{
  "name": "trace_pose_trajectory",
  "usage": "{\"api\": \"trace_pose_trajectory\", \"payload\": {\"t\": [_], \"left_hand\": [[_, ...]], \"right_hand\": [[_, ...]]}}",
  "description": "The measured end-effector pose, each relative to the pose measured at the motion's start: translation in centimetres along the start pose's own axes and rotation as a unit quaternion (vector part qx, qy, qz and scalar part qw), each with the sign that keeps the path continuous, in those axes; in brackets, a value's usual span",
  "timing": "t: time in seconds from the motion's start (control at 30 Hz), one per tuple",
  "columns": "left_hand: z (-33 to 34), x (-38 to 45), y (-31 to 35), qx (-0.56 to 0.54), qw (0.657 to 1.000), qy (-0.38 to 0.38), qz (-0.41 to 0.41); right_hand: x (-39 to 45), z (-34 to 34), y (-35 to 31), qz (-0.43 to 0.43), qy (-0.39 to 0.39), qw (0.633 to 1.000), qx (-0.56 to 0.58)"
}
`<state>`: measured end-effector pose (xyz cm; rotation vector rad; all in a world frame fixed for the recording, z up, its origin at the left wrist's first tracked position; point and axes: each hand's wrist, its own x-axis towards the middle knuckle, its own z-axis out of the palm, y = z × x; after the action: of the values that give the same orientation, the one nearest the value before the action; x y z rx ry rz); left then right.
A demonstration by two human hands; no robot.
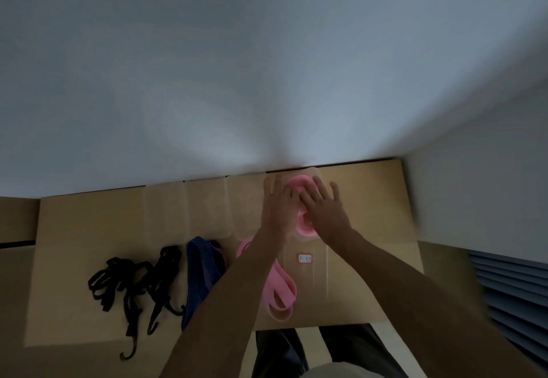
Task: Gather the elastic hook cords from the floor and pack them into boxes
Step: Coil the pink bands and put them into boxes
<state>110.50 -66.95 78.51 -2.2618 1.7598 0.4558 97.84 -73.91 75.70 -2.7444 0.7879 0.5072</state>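
Note:
Both my hands reach to the far edge of a cardboard surface (370, 199), near the wall. My left hand (277, 199) and my right hand (324, 202) lie flat with straight fingers on a pink band (305, 226) inside a clear plastic box (318, 174). A second pink band (281, 291) lies loose on the cardboard, partly under my left forearm. A dark blue band (197, 274) lies to its left. Two black hook cords (118, 282) (164, 279) lie further left, hooks pointing toward me.
Clear plastic boxes or lids (204, 208) sit in a row at the cardboard's far edge against the white wall (267, 66). A small white label (304, 258) is stuck on the cardboard. A slatted blue panel (513, 294) stands at right. My legs show below.

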Motion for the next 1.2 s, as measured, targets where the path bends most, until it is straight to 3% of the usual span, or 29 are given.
{"api": "trace_pose_trajectory", "payload": {"t": [0.1, 0.17, 0.23, 0.33, 0.43, 0.63, 0.8, 0.97, 1.1, 1.2], "left_hand": [[-0.2, -0.8, -1.0, -0.066, 0.992, 0.109, 0.009], [0.0, -1.3, -1.4, -0.128, 0.969, 0.206, 0.035], [0.3, -2.0, -1.1, -0.175, 0.948, 0.254, 0.075], [0.5, -3.6, -0.8, -0.183, 0.958, 0.196, 0.106], [0.6, -4.4, -0.4, -0.112, 0.985, 0.102, 0.083], [0.4, -3.1, 1.6, -0.116, 0.990, 0.081, 0.029], [1.3, -1.7, 1.6, -0.102, 0.992, 0.061, 0.048], [-0.1, -2.0, 1.8, -0.066, 0.993, 0.087, 0.043], [-0.2, -3.4, 1.8, -0.119, 0.982, 0.141, 0.029], [-1.1, -5.3, 2.4, -0.212, 0.961, 0.177, -0.019]], "right_hand": [[-0.8, -0.5, 0.0, -0.001, 0.025, 0.999, 0.032], [-1.6, -1.0, 0.2, -0.013, 0.065, 0.995, 0.069], [-2.5, -1.2, 0.7, -0.032, 0.087, 0.991, 0.097], [-3.4, -1.6, 1.2, -0.030, 0.075, 0.991, 0.110], [-3.8, -1.9, 1.1, -0.015, 0.071, 0.992, 0.106], [-3.9, -1.5, 0.6, 0.025, 0.076, 0.984, 0.160], [-3.8, -1.1, 0.0, 0.058, 0.059, 0.976, 0.204], [-4.9, -1.6, -0.5, 0.096, 0.076, 0.972, 0.200], [-6.0, -1.7, -0.7, 0.178, 0.067, 0.934, 0.304], [-6.6, -2.2, -1.2, 0.224, 0.071, 0.921, 0.312]]}}
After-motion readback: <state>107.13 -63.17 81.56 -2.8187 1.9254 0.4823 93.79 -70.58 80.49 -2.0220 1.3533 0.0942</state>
